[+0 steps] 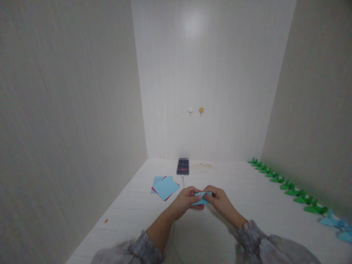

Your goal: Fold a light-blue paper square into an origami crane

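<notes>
- Though partly covered by fingers, can make out a folded light-blue paper (pixel 202 198) just short of six o'clock in the view, over the white tabletop (pixel 132 209); cannot tell how its folds run.
- Toward nine o'clock of that paper, see the left hand (pixel 187 200) pinching one end, thumb on top, fingers curled beneath and partly lost from sight.
- Toward three o'clock, see the right hand (pixel 219 198) pinching the other end, thumb over the paper; cannot make out every finger behind.
- At four and eight o'clock, see gathered grey sleeves (pixel 250 236), cut off by the bottom edge.
- Between nine and ten, see overlapping square sheets (pixel 165 188): light blue on top, red showing only as slivers, more blue beneath.
- At eleven, see a dark device (pixel 183 166), blurred into blocks; cannot read it.
- Can follow its white cable (pixel 183 181) down behind the left hand, then out toward seven and off the frame.
- Around two to three, see green folded-paper pieces (pixel 291 192) in a row, then light-blue folded pieces (pixel 327 221), the last cut off at right.
</notes>
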A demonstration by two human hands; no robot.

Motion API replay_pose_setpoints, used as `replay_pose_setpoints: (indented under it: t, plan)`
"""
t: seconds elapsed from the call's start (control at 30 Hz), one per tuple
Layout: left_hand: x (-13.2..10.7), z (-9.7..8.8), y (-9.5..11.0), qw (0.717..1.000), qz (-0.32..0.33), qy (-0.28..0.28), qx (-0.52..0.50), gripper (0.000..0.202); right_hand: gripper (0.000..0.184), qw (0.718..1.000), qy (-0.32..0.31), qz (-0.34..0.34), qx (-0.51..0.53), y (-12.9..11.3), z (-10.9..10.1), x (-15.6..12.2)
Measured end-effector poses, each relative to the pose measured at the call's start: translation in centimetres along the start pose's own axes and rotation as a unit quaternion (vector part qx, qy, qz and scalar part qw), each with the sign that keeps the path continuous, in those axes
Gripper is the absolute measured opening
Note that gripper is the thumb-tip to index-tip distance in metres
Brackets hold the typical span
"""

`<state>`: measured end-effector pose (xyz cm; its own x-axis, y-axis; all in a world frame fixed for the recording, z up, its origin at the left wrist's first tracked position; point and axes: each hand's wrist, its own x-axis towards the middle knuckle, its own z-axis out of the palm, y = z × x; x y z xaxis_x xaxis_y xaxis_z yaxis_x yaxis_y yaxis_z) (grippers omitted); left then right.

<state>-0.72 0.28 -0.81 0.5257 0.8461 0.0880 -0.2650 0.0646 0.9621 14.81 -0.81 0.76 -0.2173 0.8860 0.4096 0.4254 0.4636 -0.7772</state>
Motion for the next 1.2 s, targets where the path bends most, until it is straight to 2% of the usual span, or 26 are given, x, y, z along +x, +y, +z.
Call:
replay_pose_setpoints:
  t: [0.23, 0.37, 0.7, 1.0, 1.2]
  plan:
    - [0.16, 0.08, -0.24, 1.0, 0.016, 0.023, -0.001, 0.028, 0.02, 0.999, 0.006, -0.04, 0.005, -0.27, 0.03, 0.11]
    - [0.23, 0.21, -0.25, 1.0, 0.012, 0.023, 0.012, 0.029, 0.022, 0.999, 0.021, -0.044, -0.015, 0.01, 0.28, 0.13]
    - [0.34, 0.33, -0.47, 0.999, 0.021, 0.016, 0.024, 0.024, 0.028, 0.998, 0.025, -0.047, 0.018, -0.63, 0.04, -0.01]
    - [0.67, 0.27, -0.71, 0.998, 0.032, 0.042, 0.022, 0.031, 0.022, 0.997, 0.042, -0.06, 0.006, -0.01, 0.14, 0.22]
    - [0.73, 0.2, -0.92, 0.998, 0.031, 0.042, 0.026, 0.031, 0.024, 0.997, 0.04, -0.061, 0.008, -0.17, 0.16, 0.28]
